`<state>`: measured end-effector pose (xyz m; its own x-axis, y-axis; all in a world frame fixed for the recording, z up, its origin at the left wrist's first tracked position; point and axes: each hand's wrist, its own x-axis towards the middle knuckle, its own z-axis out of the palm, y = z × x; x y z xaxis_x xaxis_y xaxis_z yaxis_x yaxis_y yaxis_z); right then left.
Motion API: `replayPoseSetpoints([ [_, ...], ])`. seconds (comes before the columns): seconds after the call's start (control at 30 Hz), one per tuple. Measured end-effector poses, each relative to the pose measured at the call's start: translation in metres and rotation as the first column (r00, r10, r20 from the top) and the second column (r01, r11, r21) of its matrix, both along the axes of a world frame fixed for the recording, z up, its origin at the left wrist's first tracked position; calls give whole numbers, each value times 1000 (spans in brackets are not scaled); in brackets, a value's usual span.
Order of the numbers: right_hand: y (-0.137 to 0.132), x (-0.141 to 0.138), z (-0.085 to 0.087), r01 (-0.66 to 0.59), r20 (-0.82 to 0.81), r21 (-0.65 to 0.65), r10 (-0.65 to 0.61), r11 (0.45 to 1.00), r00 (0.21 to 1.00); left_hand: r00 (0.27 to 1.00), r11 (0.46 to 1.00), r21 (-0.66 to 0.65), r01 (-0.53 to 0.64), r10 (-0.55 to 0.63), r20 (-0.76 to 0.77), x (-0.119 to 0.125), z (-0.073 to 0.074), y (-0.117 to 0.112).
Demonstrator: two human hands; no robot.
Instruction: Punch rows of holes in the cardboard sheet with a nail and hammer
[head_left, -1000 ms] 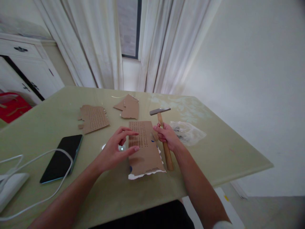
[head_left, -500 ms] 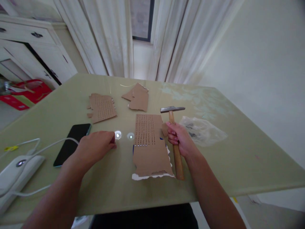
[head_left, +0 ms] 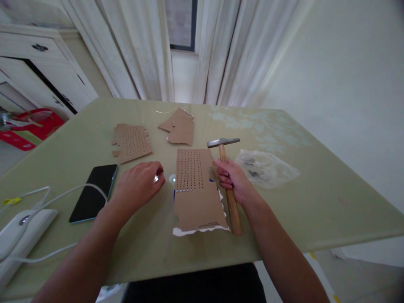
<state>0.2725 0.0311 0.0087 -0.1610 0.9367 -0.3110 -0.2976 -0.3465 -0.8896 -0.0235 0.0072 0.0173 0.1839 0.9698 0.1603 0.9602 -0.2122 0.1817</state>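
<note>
My right hand (head_left: 234, 182) grips the wooden handle of a hammer (head_left: 226, 176), whose metal head points away from me above the table. Just left of it lies a torn cardboard piece (head_left: 197, 191) with rows of small holes in its upper half. My left hand (head_left: 139, 184) rests on the table to the left of that cardboard, fingers curled and pinched together near a small shiny spot; what they hold is too small to make out.
Two more cardboard scraps (head_left: 131, 142) (head_left: 179, 127) lie farther back on the green table (head_left: 315, 202). A clear plastic bag (head_left: 267, 168) sits right of the hammer. A black phone (head_left: 94, 191) with a white cable and a white device (head_left: 19, 233) are at the left.
My left hand left the holed cardboard, drew back to the left, then crept slightly right with fingers pinched. The right hand kept its grip on the hammer.
</note>
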Motion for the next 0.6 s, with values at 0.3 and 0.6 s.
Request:
replayPoseSetpoints([
  [0.3, -4, -3, 3, -46, -23, 5, 46, 999, 999, 427, 984, 144, 108, -176, 887, 37, -7, -25],
  [0.6, -7, -5, 3, -78, 1, -2, 78, 997, 997, 440, 971, 122, 206, -203, 875, 48, -14, -32],
])
